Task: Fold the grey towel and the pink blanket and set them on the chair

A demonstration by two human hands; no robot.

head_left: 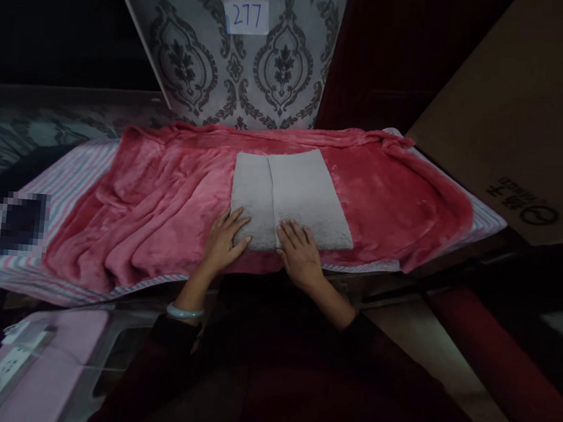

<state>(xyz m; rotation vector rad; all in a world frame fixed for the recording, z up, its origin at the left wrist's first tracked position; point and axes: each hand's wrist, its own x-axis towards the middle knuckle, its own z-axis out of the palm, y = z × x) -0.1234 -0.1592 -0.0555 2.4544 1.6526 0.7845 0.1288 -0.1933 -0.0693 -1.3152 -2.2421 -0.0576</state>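
Note:
A light grey plush cloth (308, 187), which looks like a towel, lies flat on a red fleece blanket (173, 208). Its left part and right part meet along a seam-like line running from back to front. At the near left corner rests my left hand (224, 239), fingers spread over the cloth's edge. My right hand (301, 252) lies flat on the near edge, its fingertips beside the middle line. Neither hand grips anything.
Under the blanket is a striped sheet (82, 170). A large cardboard box (525, 127) stands at the right. On the left are a dark screen (71, 22) and a blurred dark item (20, 224). A power strip (6, 371) lies on a pink surface (67, 350) at lower left.

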